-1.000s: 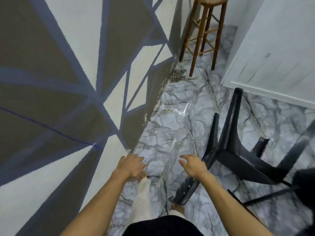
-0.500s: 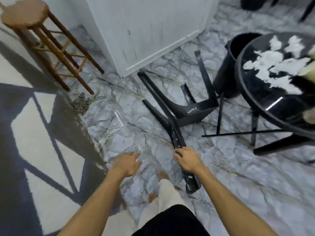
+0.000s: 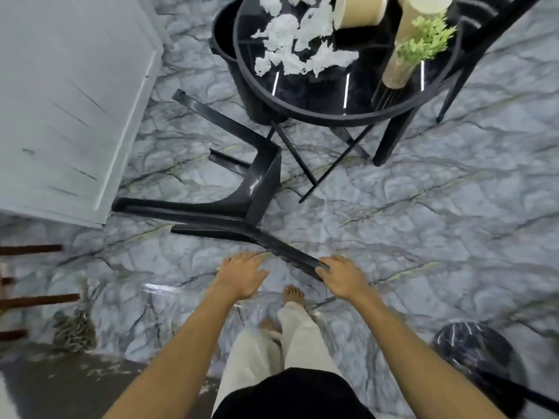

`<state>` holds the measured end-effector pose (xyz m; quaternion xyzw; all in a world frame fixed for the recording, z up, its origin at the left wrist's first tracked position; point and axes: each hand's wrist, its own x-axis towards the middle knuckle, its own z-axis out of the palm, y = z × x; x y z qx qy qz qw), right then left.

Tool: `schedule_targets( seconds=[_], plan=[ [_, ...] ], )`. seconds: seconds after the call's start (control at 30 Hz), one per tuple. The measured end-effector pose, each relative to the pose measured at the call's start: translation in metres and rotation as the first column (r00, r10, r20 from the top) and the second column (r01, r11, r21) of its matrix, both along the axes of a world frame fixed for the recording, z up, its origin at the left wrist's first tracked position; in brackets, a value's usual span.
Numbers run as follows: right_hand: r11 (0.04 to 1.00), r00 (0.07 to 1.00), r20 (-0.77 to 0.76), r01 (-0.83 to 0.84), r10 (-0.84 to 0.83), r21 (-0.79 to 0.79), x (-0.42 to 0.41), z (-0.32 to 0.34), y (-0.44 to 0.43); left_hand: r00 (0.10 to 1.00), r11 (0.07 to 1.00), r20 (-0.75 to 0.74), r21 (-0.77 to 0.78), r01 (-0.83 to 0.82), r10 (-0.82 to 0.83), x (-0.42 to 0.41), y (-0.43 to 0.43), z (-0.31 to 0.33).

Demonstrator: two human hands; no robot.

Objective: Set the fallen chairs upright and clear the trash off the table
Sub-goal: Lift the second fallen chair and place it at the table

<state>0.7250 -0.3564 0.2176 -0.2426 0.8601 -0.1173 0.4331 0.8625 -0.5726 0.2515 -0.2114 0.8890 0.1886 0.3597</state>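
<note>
While the black chair (image 3: pixel 242 204) lies tipped over on the marble floor (image 3: pixel 423 222), its legs pointing away toward the white cabinet (image 3: pixel 66 101), the right hand (image 3: pixel 343 278) is curled over the near end of its backrest, fingers wrapped on the edge. And the left hand (image 3: pixel 242 275) is spread flat, palm down, fingers loosely apart, gripping nothing, just beside the backrest but not on it. Bare feet and pale trousers below, right between the arms.

Up top, the round black table (image 3: pixel 332 119) has crumpled white tissues (image 3: pixel 299 46) strewn across its dark glass. Beside them stands a tan paper cup (image 3: pixel 360 10); its inside cannot be seen from here. A second tall, pale cylinder (image 3: pixel 423 7) stands next to it, contents also hidden. A slim vase (image 3: pixel 399 71) leans into view with a green sprig (image 3: pixel 426 40) in it.

Tucked behind the table's left rim is a black bin (image 3: pixel 225 34), partly covered by the tabletop, so what it holds cannot be told. Another dark chair (image 3: pixel 472 34) stands upright at the table's far right.
</note>
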Motion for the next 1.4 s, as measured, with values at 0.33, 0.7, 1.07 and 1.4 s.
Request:
schedule_targets(
  seconds=[0.33, 0.7, 1.07, 1.4],
  plan=[
    [0.927, 0.928, 0.001, 0.372, -0.373, 0.043, 0.017, -0.033, 0.034, 0.932, 0.932, 0.024, 0.038, 0.360, -0.361, -0.072, -0.011, -0.066],
    [0.861, 0.864, 0.038, 0.503, -0.501, -0.072, 0.003, -0.157, 0.036, 0.919, 0.902, -0.127, 0.182, 0.391, -0.373, -0.108, 0.011, -0.197],
    [0.795, 0.805, 0.120, 0.593, -0.581, -0.127, 0.009, -0.242, 0.060, 0.957, 0.930, -0.219, 0.272, 0.248, -0.191, -0.090, 0.026, -0.267],
    [0.834, 0.847, 0.020, 0.527, -0.531, -0.161, 0.011, -0.239, 0.062, 0.939, 0.951, -0.299, 0.197, 0.237, -0.172, -0.090, 0.030, -0.269]
  ],
)
